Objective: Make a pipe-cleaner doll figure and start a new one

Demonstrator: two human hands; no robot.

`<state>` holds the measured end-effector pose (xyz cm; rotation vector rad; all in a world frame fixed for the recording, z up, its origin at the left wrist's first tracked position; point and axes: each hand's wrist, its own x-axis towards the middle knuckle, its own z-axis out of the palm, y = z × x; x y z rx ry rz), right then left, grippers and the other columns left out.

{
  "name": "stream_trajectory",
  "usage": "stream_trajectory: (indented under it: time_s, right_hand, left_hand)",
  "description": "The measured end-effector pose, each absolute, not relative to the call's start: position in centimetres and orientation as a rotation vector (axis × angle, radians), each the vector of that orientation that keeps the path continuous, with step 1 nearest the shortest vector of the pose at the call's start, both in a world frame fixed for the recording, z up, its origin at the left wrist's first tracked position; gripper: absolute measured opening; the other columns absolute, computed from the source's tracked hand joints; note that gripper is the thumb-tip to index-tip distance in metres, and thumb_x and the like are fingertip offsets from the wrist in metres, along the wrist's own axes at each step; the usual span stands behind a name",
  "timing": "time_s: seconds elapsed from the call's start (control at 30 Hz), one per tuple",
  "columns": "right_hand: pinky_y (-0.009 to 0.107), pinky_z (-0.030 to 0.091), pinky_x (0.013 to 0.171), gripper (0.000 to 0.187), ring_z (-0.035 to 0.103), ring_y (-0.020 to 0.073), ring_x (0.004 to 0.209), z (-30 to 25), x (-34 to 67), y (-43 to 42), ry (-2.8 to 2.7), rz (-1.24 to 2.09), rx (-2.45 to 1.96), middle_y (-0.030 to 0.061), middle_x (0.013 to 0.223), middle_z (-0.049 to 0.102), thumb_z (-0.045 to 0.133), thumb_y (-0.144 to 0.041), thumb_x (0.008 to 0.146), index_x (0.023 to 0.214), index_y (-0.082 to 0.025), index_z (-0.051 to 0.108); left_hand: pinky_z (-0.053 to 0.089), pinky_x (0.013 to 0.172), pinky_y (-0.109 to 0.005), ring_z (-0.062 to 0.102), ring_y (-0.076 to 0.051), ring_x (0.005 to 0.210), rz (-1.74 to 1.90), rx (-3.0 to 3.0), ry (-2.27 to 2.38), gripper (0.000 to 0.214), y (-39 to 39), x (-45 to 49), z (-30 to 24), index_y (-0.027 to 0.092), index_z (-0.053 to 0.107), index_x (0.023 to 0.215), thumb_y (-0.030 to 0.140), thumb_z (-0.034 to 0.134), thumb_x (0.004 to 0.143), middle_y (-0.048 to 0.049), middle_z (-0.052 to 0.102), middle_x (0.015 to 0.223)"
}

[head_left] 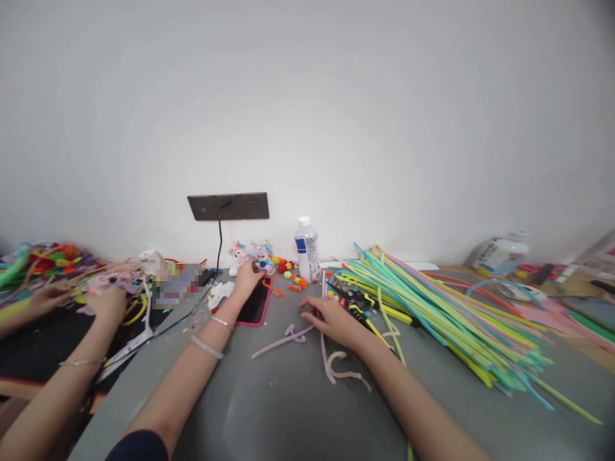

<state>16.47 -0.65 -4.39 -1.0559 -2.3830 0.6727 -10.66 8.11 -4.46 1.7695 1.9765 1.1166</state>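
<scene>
My left hand (248,280) reaches to the back of the grey table, its fingers closed on a small colourful figurine (264,256). A second, similar figurine (237,250) stands just left of it. Under my left wrist lies a phone with a pink edge (257,307). My right hand (331,315) hovers or rests near the middle, fingers loosely apart, nothing visibly held. Beside its fingers lie a lilac pipe cleaner with a curled piece on it (283,340) and a longer lilac one (325,358), partly covered by the hand. A cream curved pipe cleaner (350,374) is below.
A bottle (307,250) stands behind. Black-and-yellow pliers (360,314) and a large bundle of pipe cleaners (446,320) lie right. Small orange pieces (298,282) sit near the bottle. A black cable (220,243) hangs from the wall socket. Another person's hands (108,304) work at left.
</scene>
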Motion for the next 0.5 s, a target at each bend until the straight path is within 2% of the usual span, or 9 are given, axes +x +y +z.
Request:
stream_trajectory:
  time_s: [0.3, 0.5]
  right_hand:
    - [0.035, 0.041, 0.082, 0.020, 0.059, 0.0169, 0.068, -4.5, 16.6, -0.6, -2.374, 0.669, -1.030, 0.0014, 0.072, 0.067, 0.054, -0.031, 0.094, 0.106, -0.018, 0.064]
    - [0.031, 0.042, 0.078, 0.020, 0.058, 0.0166, 0.067, -4.3, 16.8, -0.7, -2.332, 0.698, -0.998, 0.0009, 0.071, 0.065, 0.054, -0.030, 0.093, 0.104, -0.018, 0.066]
  left_hand:
    - [0.057, 0.081, -0.036, 0.072, -0.021, 0.080, 1.197, 1.694, 1.824, 0.026, 6.9, -11.5, -3.6, 0.018, 0.065, 0.091, 0.017, 0.074, 0.066, -0.0045, 0.074, 0.080]
    - [0.056, 0.081, -0.038, 0.071, -0.023, 0.074, 1.213, 1.613, 1.736, 0.017, 5.1, -12.3, -1.7, 0.017, 0.066, 0.073, 0.021, 0.076, 0.060, -0.0056, 0.073, 0.072]
